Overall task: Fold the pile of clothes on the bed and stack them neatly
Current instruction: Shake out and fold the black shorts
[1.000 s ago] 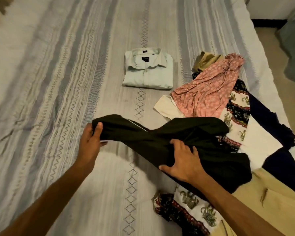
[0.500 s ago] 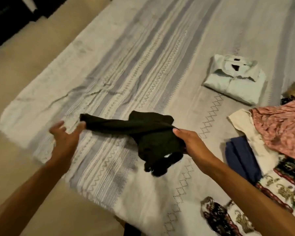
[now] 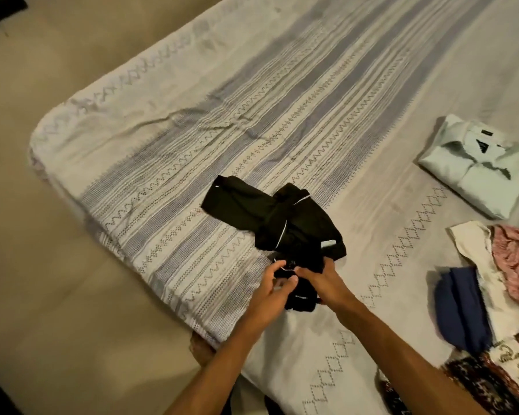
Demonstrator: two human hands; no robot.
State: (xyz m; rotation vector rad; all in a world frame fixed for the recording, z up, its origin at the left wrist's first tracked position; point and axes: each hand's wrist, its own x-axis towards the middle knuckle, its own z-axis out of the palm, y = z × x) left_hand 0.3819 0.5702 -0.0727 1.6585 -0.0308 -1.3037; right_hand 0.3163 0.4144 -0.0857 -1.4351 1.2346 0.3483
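Observation:
A black garment (image 3: 270,218) with thin white piping lies crumpled on the striped bedspread (image 3: 252,121), near the bed's left corner. Its near end is bunched between both my hands. My left hand (image 3: 271,290) grips that bunched end from the left with curled fingers. My right hand (image 3: 321,280) grips the same end from the right, fingers tucked into the cloth. A folded pale green shirt (image 3: 477,166) lies flat at the right. The unfolded pile at the far right holds a pink patterned cloth (image 3: 516,259), a navy piece (image 3: 459,307) and a dark elephant-print cloth (image 3: 498,381).
The bed's rounded corner (image 3: 42,136) and left edge drop to a beige floor (image 3: 57,265). A cream garment (image 3: 474,247) lies under the pink one. A wide stretch of bedspread lies between the black garment and the folded shirt.
The view swung left. The black garment went from the pile to the bed's left part. My left hand, open half a second ago, now grips its near end beside my right hand.

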